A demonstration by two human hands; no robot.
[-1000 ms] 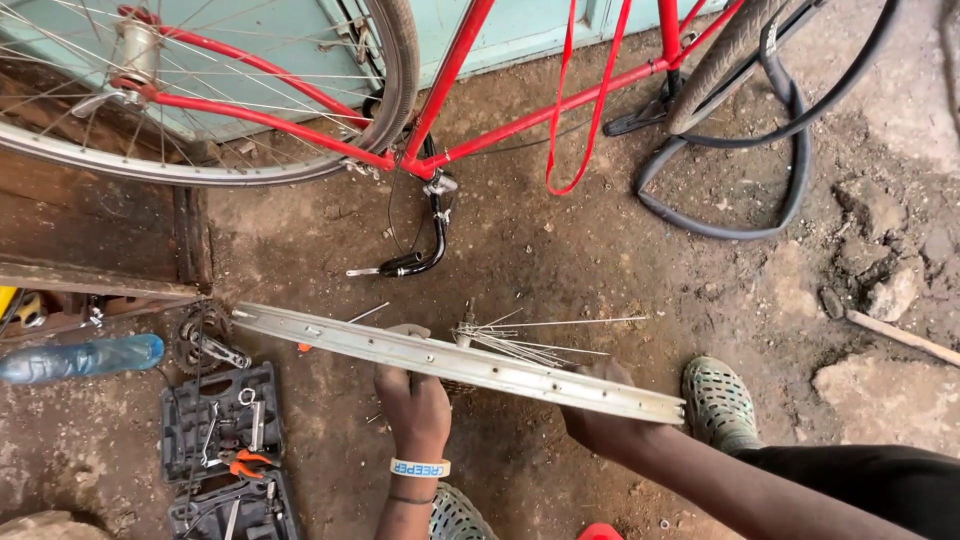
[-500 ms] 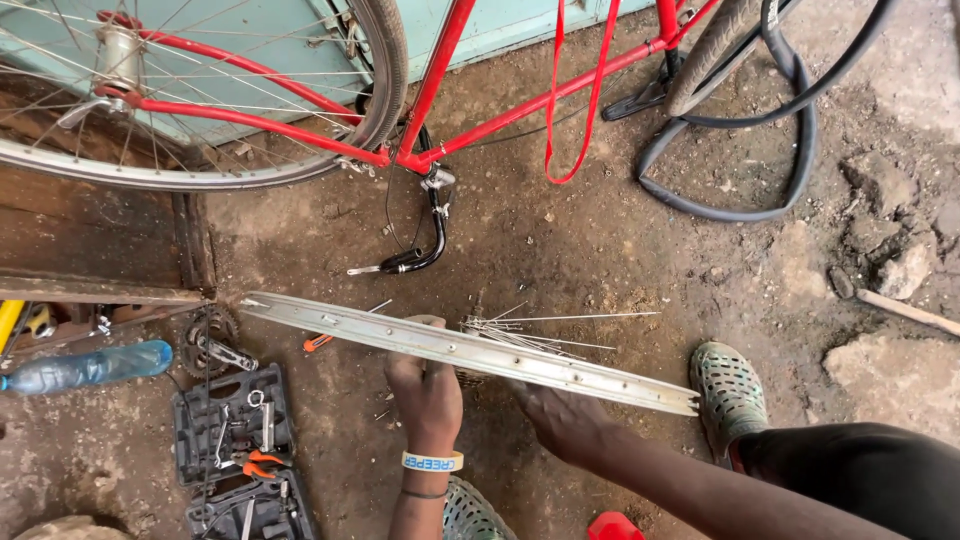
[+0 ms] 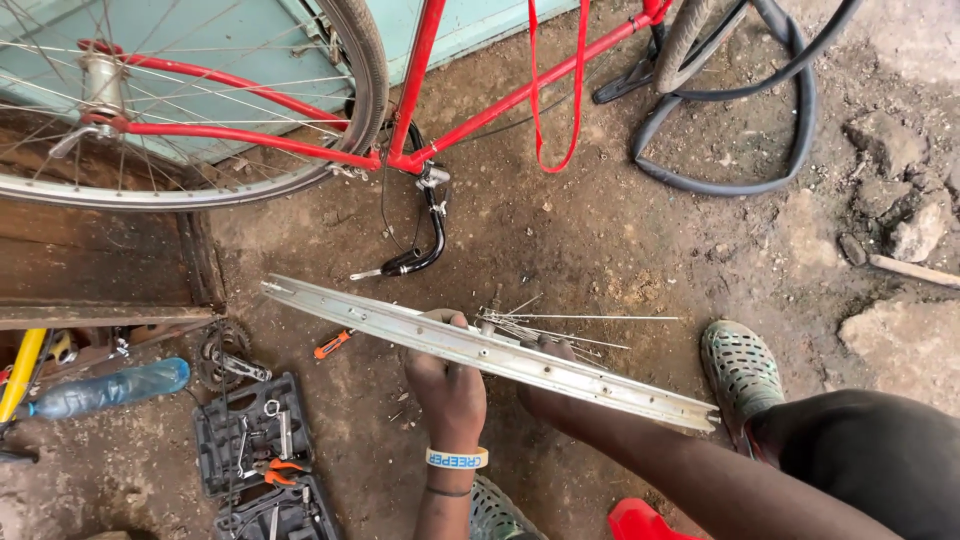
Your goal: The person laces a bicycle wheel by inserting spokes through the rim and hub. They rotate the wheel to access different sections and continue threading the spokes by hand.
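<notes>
A bare silver bicycle rim (image 3: 620,385) is held edge-on over the dirt ground, running from upper left to lower right. My left hand (image 3: 447,385), with a pale wristband, grips the rim near its middle, fingers curled over the top edge. My right hand (image 3: 548,392) reaches in from the right and is partly hidden behind the rim; it is at a bundle of loose thin spokes (image 3: 560,325) fanning out to the right beyond the rim. Whether the right hand holds the spokes or the rim cannot be told.
A red bicycle frame (image 3: 420,100) with its rear wheel (image 3: 350,110) stands upside down beyond. A black inner tube (image 3: 740,170) lies at upper right. An open black tool case (image 3: 255,435), a plastic bottle (image 3: 110,390), an orange screwdriver (image 3: 332,344) and my green shoe (image 3: 738,368) are on the ground.
The view has shifted a little and the rim sits slightly higher and more to the left. My right hand has slid in closer behind the rim by the spokes.
</notes>
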